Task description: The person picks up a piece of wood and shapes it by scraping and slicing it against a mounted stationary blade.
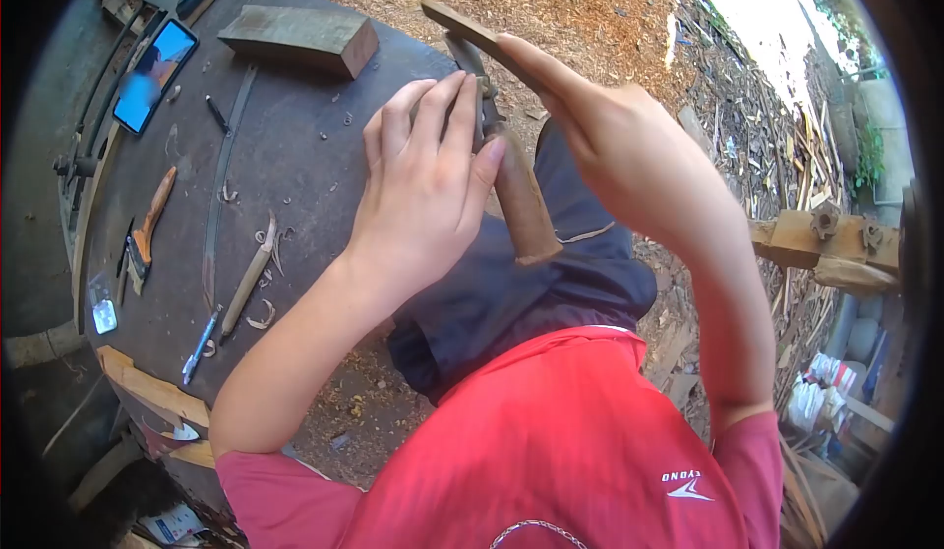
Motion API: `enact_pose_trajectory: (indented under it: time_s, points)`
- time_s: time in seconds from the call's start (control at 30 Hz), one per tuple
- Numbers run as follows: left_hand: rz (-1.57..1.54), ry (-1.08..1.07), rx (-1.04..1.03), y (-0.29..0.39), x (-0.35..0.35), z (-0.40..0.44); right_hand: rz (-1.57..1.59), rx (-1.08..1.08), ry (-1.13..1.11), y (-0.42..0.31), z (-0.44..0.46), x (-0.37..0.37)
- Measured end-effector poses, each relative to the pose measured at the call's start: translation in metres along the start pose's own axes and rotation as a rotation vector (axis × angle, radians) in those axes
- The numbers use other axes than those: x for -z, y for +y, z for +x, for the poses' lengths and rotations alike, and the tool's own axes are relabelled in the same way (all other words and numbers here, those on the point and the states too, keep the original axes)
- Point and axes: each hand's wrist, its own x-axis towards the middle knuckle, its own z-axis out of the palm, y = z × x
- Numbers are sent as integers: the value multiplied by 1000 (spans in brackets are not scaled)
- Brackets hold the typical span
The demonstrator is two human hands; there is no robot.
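Note:
My left hand (423, 171) is at the table's edge, fingers bent and pressed together, thumb against a thick round wooden piece (526, 215). That piece points down toward my lap; its upper end, beside some dark parts, is partly hidden by my fingers. My right hand (624, 141) is closed on a flat wooden strip (462, 26), index finger stretched along it. The strip slants above the round piece, its far end free over the table's rim. Whether the two wooden things touch, I cannot tell.
On the dark round table (295, 185) lie a wooden block (300, 38), a phone (155, 75), an orange-handled tool (154, 217), a carved stick (251, 276) and a blue pen (202, 346). Wood shavings (580, 28) cover the ground. A wooden beam (792, 239) stands at right.

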Motion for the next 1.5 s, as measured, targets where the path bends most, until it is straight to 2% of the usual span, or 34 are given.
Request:
enact_pose_trajectory:
  time_s: [0.03, 0.17, 0.27, 0.37, 0.47, 0.57, 0.6, 0.73, 0.83, 0.9, 1.03, 1.13, 1.3, 1.4, 1.5]
  points:
    - [5, 6, 9, 1, -1, -1, 12, -33, -14, -1, -7, 3]
    - [22, 2, -1, 3, -3, -2, -33, 195, 93, 17, 76, -38]
    - [22, 10, -20, 0, -1, -3, -54, 199, 88, 12, 58, -24]
    - [8, 34, -25, 1, -4, 0, 62, -48, 29, 4, -31, -1]
    - [17, 48, -19, -2, -2, 2, 49, -152, -76, -27, -26, 7]
    - [2, 15, 11, 3, -4, -7, 145, -48, -9, -20, -3, -10]
    - [-3, 10, 17, 3, -3, -5, 126, -83, -86, -21, -3, -3]
    - [1, 0, 7, 1, -2, -2, 182, -180, -13, -14, -86, 15]
    - [-5, 5, 16, 2, -3, -1, 261, -219, 60, -8, -107, 22]
    - [18, 8, 6, 2, -3, 0, 318, -200, 48, -8, -82, 13]
    - [37, 21, -9, 1, -4, -2, 115, -65, 47, -1, -10, -14]
    - [33, 6, -3, 3, -2, -3, 44, -13, 55, -4, 7, -19]
    - [16, 7, -12, 0, -3, -3, 112, -225, -67, -14, -115, 19]
    - [17, 3, -5, 3, -5, -4, 169, -385, -161, -16, -109, 27]
    - [45, 31, -16, 0, -4, -1, 187, -226, 12, -7, -80, 6]
